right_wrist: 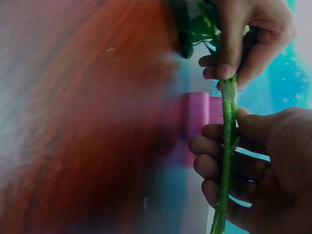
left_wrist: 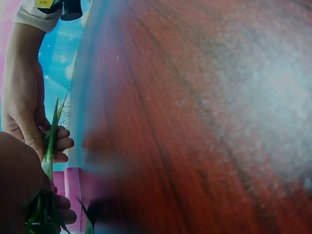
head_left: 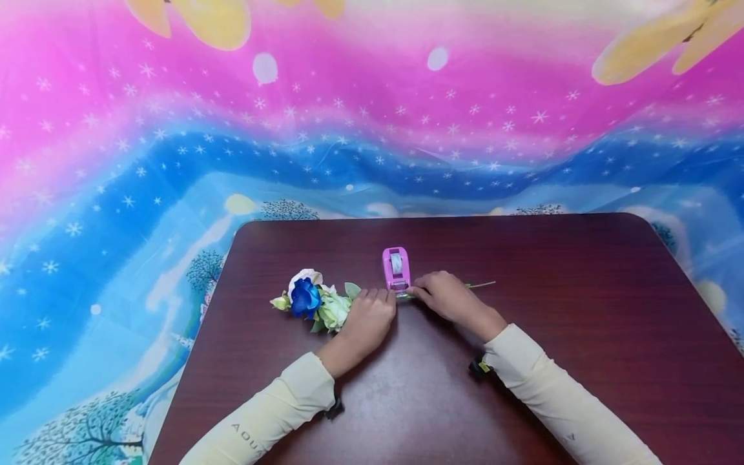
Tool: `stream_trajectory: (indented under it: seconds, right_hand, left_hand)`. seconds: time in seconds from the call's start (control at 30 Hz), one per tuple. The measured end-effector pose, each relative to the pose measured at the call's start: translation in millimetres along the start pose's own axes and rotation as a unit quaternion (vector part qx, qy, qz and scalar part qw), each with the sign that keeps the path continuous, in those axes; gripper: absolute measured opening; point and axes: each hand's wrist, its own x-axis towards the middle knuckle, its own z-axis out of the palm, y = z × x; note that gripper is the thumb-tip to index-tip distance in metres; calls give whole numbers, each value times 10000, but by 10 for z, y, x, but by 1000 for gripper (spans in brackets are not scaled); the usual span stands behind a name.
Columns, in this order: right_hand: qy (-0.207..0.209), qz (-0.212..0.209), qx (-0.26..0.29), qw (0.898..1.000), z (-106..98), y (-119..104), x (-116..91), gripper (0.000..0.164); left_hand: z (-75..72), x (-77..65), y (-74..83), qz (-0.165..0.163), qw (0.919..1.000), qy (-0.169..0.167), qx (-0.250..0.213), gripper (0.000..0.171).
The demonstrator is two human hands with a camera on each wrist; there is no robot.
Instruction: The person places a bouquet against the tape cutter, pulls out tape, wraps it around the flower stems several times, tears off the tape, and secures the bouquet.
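My left hand point(head_left: 371, 314) grips a small bunch of artificial flowers by its green stems point(right_wrist: 226, 146), just below the blooms. To the left of that hand show a blue rose point(head_left: 305, 298), a pale green flower point(head_left: 335, 312) and a whitish bloom partly behind the blue one. My right hand point(head_left: 452, 300) holds the same stems farther down, its fingers curled round them and its thumb beside a band of clear tape point(right_wrist: 229, 91). In the right wrist view the left thumb presses at the upper end of this band. Stem ends stick out past the right hand.
A pink tape dispenser point(head_left: 395, 266) with a roll in it stands just beyond the hands, close to the stems. The dark reddish-brown table point(head_left: 581, 290) has rounded far corners. Behind it hangs a colourful printed cloth point(head_left: 372, 129).
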Motion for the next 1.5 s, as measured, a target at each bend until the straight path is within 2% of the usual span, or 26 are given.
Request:
stream_trajectory:
  seconds: [0.2,0.37,0.47,0.53,0.73,0.9,1.03,1.17,1.3,1.5]
  right_hand:
    - [568,-408,-191,9974,50,4,-64,8]
    - [615,-1335,-786,9860,54,63,-142,41]
    - [488,-1730,-1031,9783,63,102,-172,46]
    - [449,-1853,-1051,9760,71,120,-179,46]
    - [562,-1923,-967,9749,85,150,-161,42]
    - [490,-1839,-932,9773,95,162,-115,38]
    - [426,-2017,-971,9737,63,167,-68,39]
    - [77,-2142,-1079,9708,23,196,-30,38]
    - [-266,-2076,-1014,9726,9,214,-12,37]
    - [-70,-2010,-1004,9744,55,202,-37,38]
  left_hand:
    - [16,-8,-2,-28,9998,-129,-118,15]
    - [17,-14,-4,-122,9992,-244,-302,17]
    - [24,-27,-2,-143,9990,-256,-342,19]
    - [31,-32,0,-144,9990,-249,-347,20]
    - [48,-34,-1,-137,9993,-191,-288,22]
    - [53,-38,-7,-88,9993,-214,-283,23]
    - [78,-34,-3,-58,9996,-181,-200,22]
    - [141,-31,29,127,9999,8,20,14]
    - [184,-36,56,289,9990,246,225,6]
    - [160,-43,30,211,9995,200,116,6]
